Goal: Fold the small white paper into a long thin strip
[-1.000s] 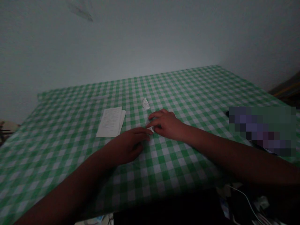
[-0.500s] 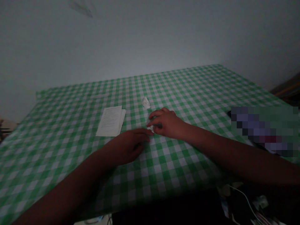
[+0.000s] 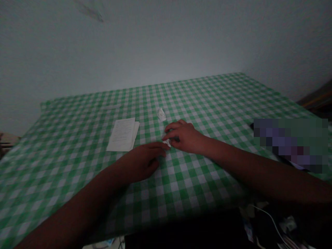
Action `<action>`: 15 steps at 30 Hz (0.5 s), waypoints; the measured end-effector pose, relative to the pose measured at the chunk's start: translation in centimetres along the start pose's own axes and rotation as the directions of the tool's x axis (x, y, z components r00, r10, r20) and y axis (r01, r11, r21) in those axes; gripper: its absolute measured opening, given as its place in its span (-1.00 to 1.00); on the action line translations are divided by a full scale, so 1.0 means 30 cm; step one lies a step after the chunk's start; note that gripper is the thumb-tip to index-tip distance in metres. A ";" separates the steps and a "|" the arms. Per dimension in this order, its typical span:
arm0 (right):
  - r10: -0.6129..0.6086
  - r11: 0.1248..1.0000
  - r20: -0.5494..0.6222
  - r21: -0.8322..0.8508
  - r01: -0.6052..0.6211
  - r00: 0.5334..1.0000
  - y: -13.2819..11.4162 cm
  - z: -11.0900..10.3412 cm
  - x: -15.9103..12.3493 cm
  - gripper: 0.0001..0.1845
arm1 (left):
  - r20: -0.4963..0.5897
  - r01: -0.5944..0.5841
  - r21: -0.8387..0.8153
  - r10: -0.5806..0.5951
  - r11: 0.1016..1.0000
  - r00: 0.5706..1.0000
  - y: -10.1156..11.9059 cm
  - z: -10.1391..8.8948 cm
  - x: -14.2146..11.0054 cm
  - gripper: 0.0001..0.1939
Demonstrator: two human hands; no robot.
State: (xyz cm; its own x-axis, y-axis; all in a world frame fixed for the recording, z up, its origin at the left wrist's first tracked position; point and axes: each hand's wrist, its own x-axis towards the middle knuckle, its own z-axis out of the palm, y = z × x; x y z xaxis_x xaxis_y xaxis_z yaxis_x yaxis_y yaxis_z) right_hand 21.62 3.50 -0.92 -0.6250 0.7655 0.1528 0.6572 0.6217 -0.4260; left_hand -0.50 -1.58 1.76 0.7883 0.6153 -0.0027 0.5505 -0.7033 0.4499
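Both hands meet at the middle of a table covered by a green and white checked cloth (image 3: 77,180). My right hand (image 3: 184,136) is curled over a small folded scrap of white paper (image 3: 166,142) and pinches it against the cloth. My left hand (image 3: 141,160) lies beside it with fingers bent, its fingertips touching the same scrap. Just beyond the right hand lies another small folded white piece (image 3: 161,114). A stack of white printed sheets (image 3: 122,134) rests to the left of the hands.
A pale wall rises behind the table's far edge. A dark flat object, partly blurred out (image 3: 287,143), lies at the right of the table. Below the near edge I see a white cable (image 3: 269,218) and dark clutter.
Hardly anything differs. Both hands stay on the small paper scrap, with only a slight shift of the view.
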 end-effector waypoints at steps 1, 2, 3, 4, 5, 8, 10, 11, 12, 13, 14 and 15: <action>-0.007 1.000 -0.006 -0.001 0.007 1.000 0.002 0.000 0.001 -0.68 | -0.010 -0.007 0.003 0.007 1.000 1.000 -0.001 0.003 0.001 -0.64; -0.017 1.000 -0.011 0.001 0.017 1.000 0.003 0.001 0.001 -0.67 | -0.020 -0.012 0.008 0.012 1.000 1.000 -0.002 0.006 0.001 -0.63; -0.026 1.000 -0.018 0.007 0.027 0.999 0.005 0.001 0.001 -0.66 | -0.033 -0.017 0.016 0.017 1.000 0.999 -0.004 0.010 0.002 -0.63; -0.037 0.999 -0.022 0.015 0.038 0.999 0.007 0.001 0.001 -0.66 | -0.046 -0.018 0.028 0.019 0.999 0.999 -0.005 0.013 0.004 -0.63; -0.049 0.998 -0.025 0.025 0.050 0.998 0.009 0.001 0.001 -0.67 | -0.058 -0.019 0.042 0.021 0.999 0.998 -0.006 0.016 0.005 -0.63; -0.086 0.995 -0.027 0.054 0.087 0.996 0.019 -0.005 -0.001 -0.72 | -0.093 -0.045 0.085 0.053 0.995 0.994 -0.012 0.019 0.008 -0.64; -0.100 0.993 -0.020 0.060 0.101 0.995 0.026 -0.012 -0.004 -0.75 | -0.100 -0.060 0.112 0.071 0.992 0.992 -0.015 0.018 0.010 -0.65; -0.103 0.993 -0.015 0.060 0.104 0.995 0.027 -0.016 -0.006 -0.77 | -0.102 -0.063 0.124 0.076 0.990 0.992 -0.016 0.017 0.010 -0.66; -0.105 0.993 -0.007 0.058 0.105 0.994 0.028 -0.019 -0.007 -0.78 | -0.102 -0.063 0.133 0.077 0.989 0.992 -0.017 0.017 0.010 -0.66; -0.105 0.993 -0.001 0.053 0.105 0.994 0.027 -0.021 -0.009 -0.79 | -0.099 -0.058 0.140 0.072 0.988 0.992 -0.016 0.017 0.010 -0.66; -0.106 0.993 0.004 0.047 0.106 0.994 0.024 -0.023 -0.011 -0.78 | -0.096 -0.052 0.145 0.066 0.988 0.993 -0.015 0.017 0.009 -0.67; -0.106 0.994 0.009 0.040 0.106 0.994 0.021 -0.024 -0.013 -0.77 | -0.094 -0.047 0.147 0.061 0.988 0.994 -0.013 0.017 0.008 -0.67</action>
State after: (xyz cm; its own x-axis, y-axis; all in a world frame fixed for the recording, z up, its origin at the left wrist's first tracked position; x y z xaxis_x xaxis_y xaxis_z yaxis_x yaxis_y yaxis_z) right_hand 22.57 3.72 -0.61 -0.6953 0.6935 0.1888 0.5702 0.6921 -0.4426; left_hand -0.38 -1.34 1.11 0.7909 0.6021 0.1087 0.5477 -0.7760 0.3129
